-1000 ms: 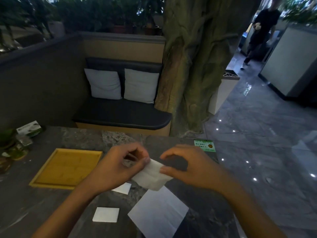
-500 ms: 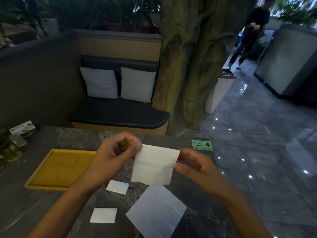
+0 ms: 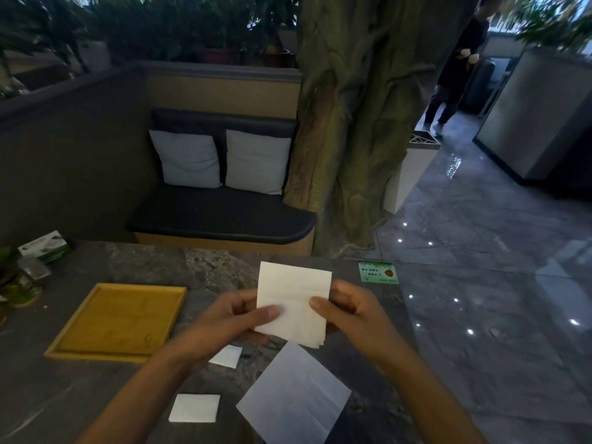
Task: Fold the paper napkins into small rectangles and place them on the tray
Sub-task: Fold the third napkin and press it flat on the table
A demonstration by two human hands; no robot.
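A white paper napkin (image 3: 293,293) stands upright above the dark stone table, held from both sides. My left hand (image 3: 230,322) pinches its lower left edge and my right hand (image 3: 349,310) pinches its lower right edge. Below it an unfolded napkin (image 3: 293,397) lies flat on the table. Two small folded napkins rest nearby, one (image 3: 227,356) partly under my left wrist and one (image 3: 194,407) closer to me. The yellow wooden tray (image 3: 83,339) sits to the left with nothing on it.
A green card (image 3: 378,272) lies at the table's far right corner. A tissue box (image 3: 45,247), a glass jar (image 3: 33,270) and a plant crowd the far left edge. Beyond the table are a cushioned bench, a tree trunk and a person walking on the glossy floor.
The napkin was bunched between my hands a second ago. It has been opened out and lifted upright, and both hands have slid down to its lower edges.
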